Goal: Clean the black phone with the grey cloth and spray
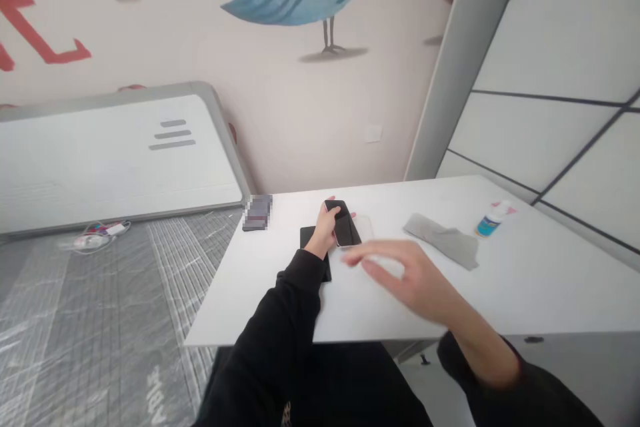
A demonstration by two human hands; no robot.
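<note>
My left hand is closed around a smartphone with a dark screen, its thumb over the front. The phone is tilted toward me above the white table. Beneath my left wrist lies a flat black object, mostly covered, so its kind is unclear. My right hand hovers over the table, just right of the phone and nearer to me. Its thumb and fingers are apart, with nothing between them. Next to the phone, a faint clear, flat item rests on the table.
A folded grey cloth lies to the right, with a blue-labelled bottle beyond it. At the table's far left corner is a blurred dark stack. Cables and a power strip lie on the plastic-covered floor, left of the table.
</note>
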